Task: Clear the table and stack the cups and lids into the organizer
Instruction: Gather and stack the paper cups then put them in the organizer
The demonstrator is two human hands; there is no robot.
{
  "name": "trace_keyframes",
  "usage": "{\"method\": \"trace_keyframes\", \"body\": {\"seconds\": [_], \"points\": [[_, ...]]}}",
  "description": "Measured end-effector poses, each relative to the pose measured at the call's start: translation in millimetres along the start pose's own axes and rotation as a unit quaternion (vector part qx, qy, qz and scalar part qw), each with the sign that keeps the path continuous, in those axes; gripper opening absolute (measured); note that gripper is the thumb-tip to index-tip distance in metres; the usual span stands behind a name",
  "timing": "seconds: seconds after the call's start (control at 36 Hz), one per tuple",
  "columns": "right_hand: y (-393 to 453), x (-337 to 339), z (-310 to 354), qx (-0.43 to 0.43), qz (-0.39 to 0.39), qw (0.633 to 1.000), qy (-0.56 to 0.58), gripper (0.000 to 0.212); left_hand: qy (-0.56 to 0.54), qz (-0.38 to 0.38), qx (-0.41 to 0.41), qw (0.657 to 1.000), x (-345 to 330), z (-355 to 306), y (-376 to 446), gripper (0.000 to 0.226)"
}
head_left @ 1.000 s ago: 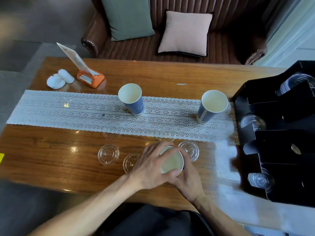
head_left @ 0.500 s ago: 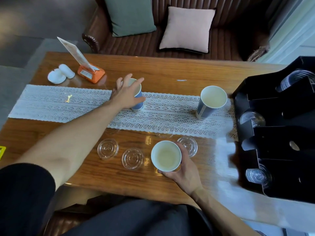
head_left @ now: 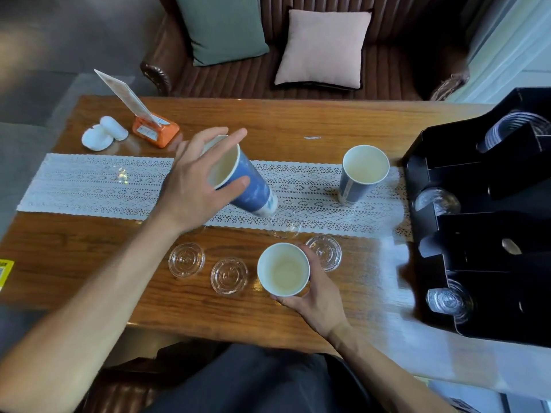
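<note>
My left hand grips a blue paper cup by its rim, lifted and tilted over the lace runner. My right hand holds a second paper cup upright on the wooden table near the front edge. A third paper cup stands alone on the runner at the right. Clear plastic lids lie on the table: one, another, a third behind my right hand, and a faint one at the runner's edge. The black organizer stands at the right.
The organizer's slots hold clear lids and cups. An orange card holder and white pads sit at the table's far left. A sofa with two cushions is behind the table. A yellow sticker marks the left edge.
My left hand left the near cup, reached to the cup on the runner, took hold of it, then lifted and tilted it toward me. My right hand stayed on the near cup.
</note>
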State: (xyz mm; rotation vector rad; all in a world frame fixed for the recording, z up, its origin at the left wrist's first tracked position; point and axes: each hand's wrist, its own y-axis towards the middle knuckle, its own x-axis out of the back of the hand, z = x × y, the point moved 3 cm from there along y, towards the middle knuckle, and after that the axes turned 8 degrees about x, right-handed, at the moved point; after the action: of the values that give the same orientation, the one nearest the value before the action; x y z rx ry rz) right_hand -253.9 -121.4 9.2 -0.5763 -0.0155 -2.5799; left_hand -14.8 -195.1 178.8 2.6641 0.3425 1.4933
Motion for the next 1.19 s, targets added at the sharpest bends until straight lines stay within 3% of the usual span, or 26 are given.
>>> {"method": "trace_keyframes", "body": {"seconds": [0.25, 0.58, 0.86, 1.19], "points": [[0, 1, 2, -0.014, -0.009, 1.0, 0.02, 0.093, -0.106, 0.056, -0.042, 0.992, 35, -44, -59, 0.063], [-3, 5, 8, -0.012, -0.003, 0.999, 0.033, 0.089, 0.023, 0.074, -0.134, 0.988, -47, -55, -110, 0.065], [-3, 2, 3, -0.031, 0.011, 0.999, 0.032, 0.076, 0.096, 0.116, -0.088, 0.985, -108, -38, -122, 0.06], [-2, 4, 9, -0.032, 0.005, 0.999, 0.026, 0.072, 0.135, 0.152, -0.057, 0.977, -128, -34, -123, 0.059]]}}
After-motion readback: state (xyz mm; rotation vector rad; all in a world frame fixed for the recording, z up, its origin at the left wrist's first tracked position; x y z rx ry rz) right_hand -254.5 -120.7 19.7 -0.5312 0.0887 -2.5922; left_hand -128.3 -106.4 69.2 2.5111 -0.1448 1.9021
